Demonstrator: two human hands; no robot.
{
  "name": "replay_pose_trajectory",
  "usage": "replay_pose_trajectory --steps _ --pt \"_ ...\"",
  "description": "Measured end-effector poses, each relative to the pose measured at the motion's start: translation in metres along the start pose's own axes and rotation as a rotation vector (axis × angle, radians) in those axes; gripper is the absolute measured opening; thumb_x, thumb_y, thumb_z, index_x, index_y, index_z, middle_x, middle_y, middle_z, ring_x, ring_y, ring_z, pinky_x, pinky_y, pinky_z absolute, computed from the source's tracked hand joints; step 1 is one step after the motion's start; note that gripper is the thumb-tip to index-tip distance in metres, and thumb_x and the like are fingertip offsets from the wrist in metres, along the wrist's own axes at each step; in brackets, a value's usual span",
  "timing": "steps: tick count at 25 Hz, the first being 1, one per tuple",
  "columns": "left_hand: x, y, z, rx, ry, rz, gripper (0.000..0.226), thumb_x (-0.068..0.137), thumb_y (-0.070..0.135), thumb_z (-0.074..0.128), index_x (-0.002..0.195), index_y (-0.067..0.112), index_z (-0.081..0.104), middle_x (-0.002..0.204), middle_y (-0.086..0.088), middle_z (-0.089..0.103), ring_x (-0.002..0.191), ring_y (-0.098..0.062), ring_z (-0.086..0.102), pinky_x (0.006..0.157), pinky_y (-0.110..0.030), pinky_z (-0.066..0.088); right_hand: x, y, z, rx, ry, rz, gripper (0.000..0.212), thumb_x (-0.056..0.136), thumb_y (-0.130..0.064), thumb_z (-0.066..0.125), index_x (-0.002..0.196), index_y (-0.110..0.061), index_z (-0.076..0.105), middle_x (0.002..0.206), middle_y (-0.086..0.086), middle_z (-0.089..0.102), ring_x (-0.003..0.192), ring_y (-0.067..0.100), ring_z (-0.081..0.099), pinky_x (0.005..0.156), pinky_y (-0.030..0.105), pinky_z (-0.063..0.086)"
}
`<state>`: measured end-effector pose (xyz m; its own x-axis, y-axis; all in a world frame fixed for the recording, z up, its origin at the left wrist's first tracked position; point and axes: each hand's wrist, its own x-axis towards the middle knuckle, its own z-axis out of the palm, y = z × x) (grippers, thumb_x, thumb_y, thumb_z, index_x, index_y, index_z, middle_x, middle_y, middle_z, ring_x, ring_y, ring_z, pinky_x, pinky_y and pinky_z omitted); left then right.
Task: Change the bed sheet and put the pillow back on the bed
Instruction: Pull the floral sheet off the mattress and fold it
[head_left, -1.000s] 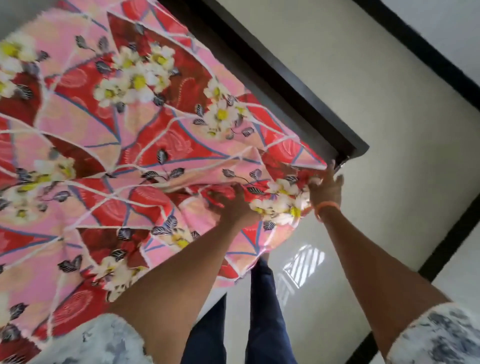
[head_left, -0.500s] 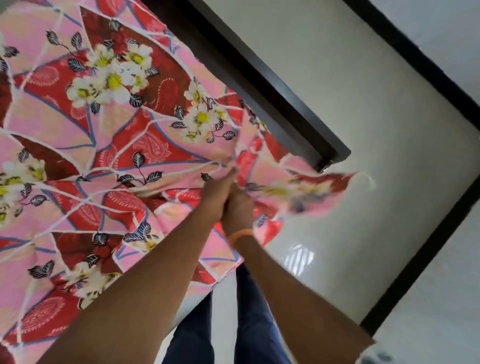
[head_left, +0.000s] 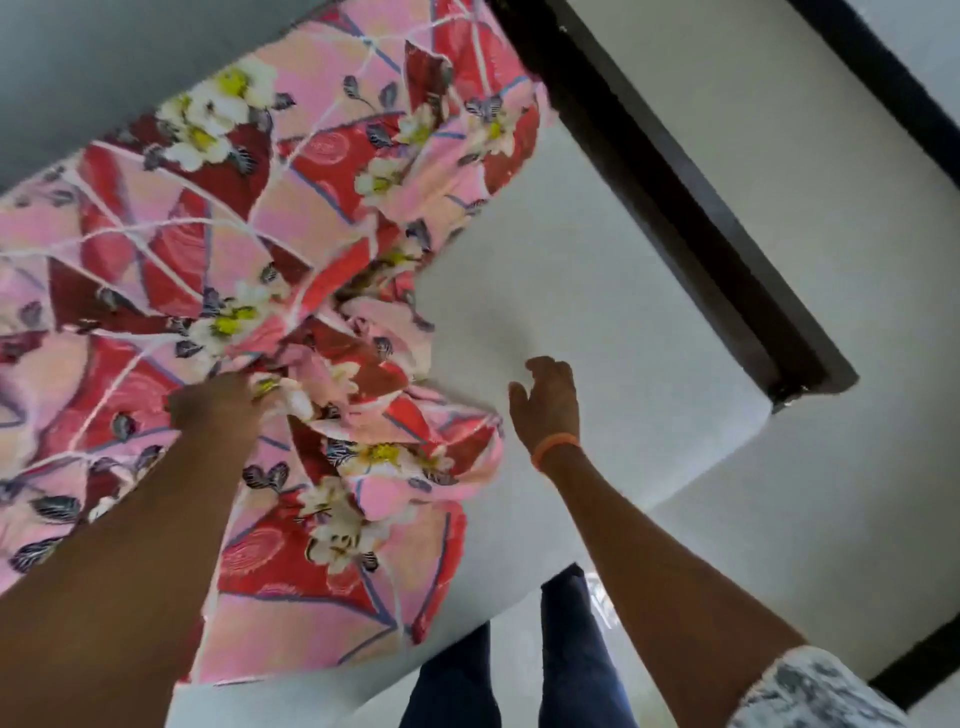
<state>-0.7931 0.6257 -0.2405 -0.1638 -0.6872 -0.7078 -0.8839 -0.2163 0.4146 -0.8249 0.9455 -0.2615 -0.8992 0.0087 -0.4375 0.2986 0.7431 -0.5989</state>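
Floral sheet bunched on a bare white mattress, one hand gripping, one hand free.

Gripping a gathered fold of the pink-and-red flowered bed sheet (head_left: 218, 249) with the left hand (head_left: 215, 402), fingers curled into the cloth near the heap's middle. Hovering just beside the crumpled edge with the right hand (head_left: 548, 402), fingers relaxed and loosely spread, holding nothing, an orange wristband (head_left: 555, 449) at the wrist. Lying rumpled across the left part of the mattress (head_left: 597, 291), leaving the white corner toward the dark bed frame (head_left: 691, 208) uncovered. Hanging over the near mattress edge at lower left. Standing close against the bed in dark trousers (head_left: 571, 654), pale glossy floor (head_left: 831, 545) around.
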Motion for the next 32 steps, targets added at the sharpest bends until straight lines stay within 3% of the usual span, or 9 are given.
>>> replay_pose_trajectory --steps 3,7,10,14,17,20,23,29,32 --pt "-0.002 0.024 0.016 -0.132 -0.084 0.045 0.070 0.065 0.030 0.076 0.125 0.001 0.056 0.122 -0.020 0.063 0.110 -0.037 0.064 0.081 -0.045 0.058 0.029 -0.059 0.040 0.084 -0.077 -0.018 0.042 0.085 -0.017 0.068 0.122 -0.003 0.056 0.119 0.019 0.057 0.109 0.032 0.057 0.095 0.034 0.041" --pt "-0.040 0.082 0.068 -0.136 -0.297 0.030 0.134 0.058 0.058 0.082 0.155 0.014 0.001 0.158 -0.018 0.020 0.139 -0.037 0.035 0.109 -0.052 0.038 0.082 -0.115 0.060 0.036 -0.113 -0.192 0.050 0.088 -0.019 0.068 0.131 0.000 0.049 0.126 0.023 0.051 0.114 0.037 0.055 0.097 0.035 0.038" --pt "-0.018 0.116 0.079 -0.169 -0.490 -0.029 0.108 0.075 0.065 0.071 0.156 0.018 0.017 0.161 -0.010 0.020 0.144 -0.031 0.029 0.109 -0.030 0.039 0.150 -0.136 0.050 -0.024 -0.066 -0.178 0.057 0.090 -0.024 0.066 0.136 0.002 0.043 0.132 0.024 0.049 0.120 0.035 0.051 0.097 0.032 0.034" --pt "0.029 0.155 0.102 -0.309 -0.584 -0.193 0.110 0.067 0.086 0.056 0.153 0.024 0.027 0.162 -0.007 0.018 0.146 -0.033 0.021 0.118 -0.056 0.013 0.253 -0.160 0.026 -0.174 0.033 -0.148 0.065 0.098 -0.032 0.054 0.143 0.008 0.030 0.143 0.027 0.040 0.131 0.037 0.041 0.107 0.035 0.031" --pt "0.059 0.161 0.132 -0.308 -0.525 -0.171 0.068 0.091 0.059 0.055 0.147 0.024 0.037 0.147 0.006 0.035 0.126 -0.014 0.041 0.111 -0.012 0.022 0.318 -0.193 0.013 -0.193 0.102 0.013 0.083 0.099 -0.051 0.043 0.151 0.005 0.012 0.153 0.026 0.028 0.141 0.037 0.031 0.112 0.039 0.027" --pt "0.082 0.163 0.153 -0.377 -0.425 -0.417 0.119 0.055 0.084 0.072 0.151 0.028 0.031 0.156 -0.003 0.031 0.137 -0.028 0.034 0.115 -0.043 0.029 0.367 -0.227 0.014 -0.126 0.145 0.126 0.095 0.090 -0.065 0.048 0.151 -0.001 0.014 0.148 0.017 0.042 0.133 0.035 0.045 0.104 0.044 0.039" --pt "0.103 0.160 0.166 -0.432 -0.356 -0.536 0.149 0.020 0.088 0.078 0.149 0.028 0.033 0.153 -0.004 0.037 0.137 -0.032 0.036 0.114 -0.052 0.028 0.388 -0.240 0.022 -0.315 0.170 0.041 0.067 0.099 -0.043 0.048 0.147 -0.005 0.022 0.138 0.012 0.053 0.123 0.034 0.055 0.093 0.042 0.045" --pt "0.143 0.137 0.185 -0.326 -0.236 -0.523 0.165 -0.011 0.084 0.073 0.141 0.030 0.038 0.138 -0.003 0.050 0.120 -0.032 0.052 0.099 -0.055 0.043 0.370 -0.235 0.048 -0.361 0.094 -0.173 0.034 0.099 -0.008 0.039 0.131 -0.001 0.044 0.127 0.020 0.055 0.115 0.037 0.055 0.090 0.037 0.042" --pt "0.113 0.154 0.176 -0.402 -0.282 -0.454 0.148 0.009 0.084 0.079 0.139 0.025 0.042 0.136 -0.003 0.053 0.119 -0.032 0.054 0.101 -0.050 0.044 0.327 -0.231 0.066 -0.261 0.033 -0.231 0.028 0.096 -0.008 0.045 0.124 0.000 0.046 0.117 0.025 0.060 0.108 0.040 0.059 0.084 0.043 0.045"
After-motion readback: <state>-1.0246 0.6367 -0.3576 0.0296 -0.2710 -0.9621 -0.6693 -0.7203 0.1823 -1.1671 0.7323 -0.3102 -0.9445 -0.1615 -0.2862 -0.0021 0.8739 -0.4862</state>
